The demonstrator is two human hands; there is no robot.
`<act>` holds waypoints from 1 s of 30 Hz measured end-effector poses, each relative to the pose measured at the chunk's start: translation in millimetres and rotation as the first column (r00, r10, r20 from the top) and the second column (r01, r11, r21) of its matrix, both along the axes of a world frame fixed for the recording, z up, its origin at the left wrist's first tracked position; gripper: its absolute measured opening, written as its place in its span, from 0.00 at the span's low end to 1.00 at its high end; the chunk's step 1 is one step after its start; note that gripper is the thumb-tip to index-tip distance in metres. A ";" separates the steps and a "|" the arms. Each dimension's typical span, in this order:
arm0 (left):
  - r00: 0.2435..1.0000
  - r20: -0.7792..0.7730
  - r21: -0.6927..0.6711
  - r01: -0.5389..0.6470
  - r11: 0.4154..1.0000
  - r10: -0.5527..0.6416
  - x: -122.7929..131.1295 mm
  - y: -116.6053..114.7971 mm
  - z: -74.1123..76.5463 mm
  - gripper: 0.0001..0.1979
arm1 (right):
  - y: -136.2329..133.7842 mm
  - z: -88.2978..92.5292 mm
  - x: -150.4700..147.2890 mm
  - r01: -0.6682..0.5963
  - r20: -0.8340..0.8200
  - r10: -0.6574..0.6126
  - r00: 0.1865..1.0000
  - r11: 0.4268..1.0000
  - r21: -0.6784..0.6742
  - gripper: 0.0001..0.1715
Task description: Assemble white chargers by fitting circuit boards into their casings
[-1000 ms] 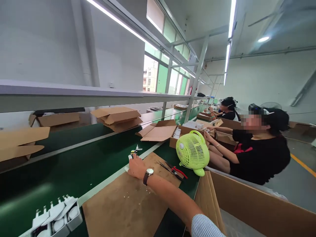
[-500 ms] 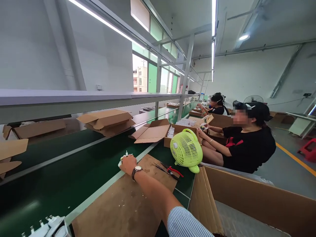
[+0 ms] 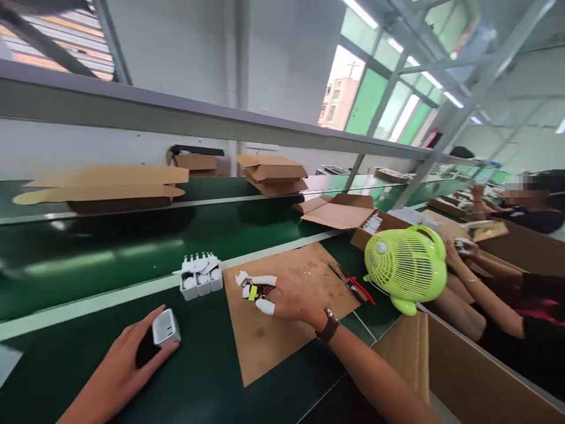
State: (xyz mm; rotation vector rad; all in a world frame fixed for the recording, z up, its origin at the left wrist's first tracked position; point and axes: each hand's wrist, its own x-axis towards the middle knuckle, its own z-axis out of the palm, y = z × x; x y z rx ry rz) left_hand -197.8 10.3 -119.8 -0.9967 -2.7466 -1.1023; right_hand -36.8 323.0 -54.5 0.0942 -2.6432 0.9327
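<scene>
My left hand (image 3: pixel 126 359) is closed around a white charger housing (image 3: pixel 166 328), thumb on one side and fingers on the other, above the green belt. White covers sit on the thumb and forefinger of my right hand (image 3: pixel 289 298). Between them it pinches a small circuit board (image 3: pixel 253 292) with a yellow component and a white plug piece at its far end, over the brown cardboard sheet (image 3: pixel 273 344). A row of white charger housings (image 3: pixel 200 281) with metal pins stands between my hands, a little farther away.
Red-handled pliers (image 3: pixel 359 288) and a slim dark tool (image 3: pixel 338 272) lie on the sheet's right. Beyond stands a green fan (image 3: pixel 404 265). Open cardboard boxes (image 3: pixel 331 213) line the belt (image 3: pixel 212 229). A large carton (image 3: pixel 468 359) is at right, where co-workers sit.
The view has swung left and down. My left hand has come into view with the charger housing. My right hand has drawn back from the belt's strip to over the cardboard sheet.
</scene>
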 end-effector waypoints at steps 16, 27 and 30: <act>0.981 0.154 -0.061 0.129 0.990 -0.119 19.6 -19.4 14.6 0.33 | -62.0 -11.8 -40.4 -0.548 0.204 0.509 0.836 0.766 0.336 0.47; 0.988 0.081 -0.005 0.136 0.991 -0.135 19.7 -21.4 6.5 0.34 | -76.9 -25.7 -36.2 -0.507 0.195 0.477 0.857 0.848 0.153 0.30; 0.989 0.119 -0.023 0.094 0.995 -0.090 20.4 -20.7 6.4 0.44 | -75.8 -33.0 -33.2 -0.480 0.111 0.468 0.877 0.868 0.129 0.29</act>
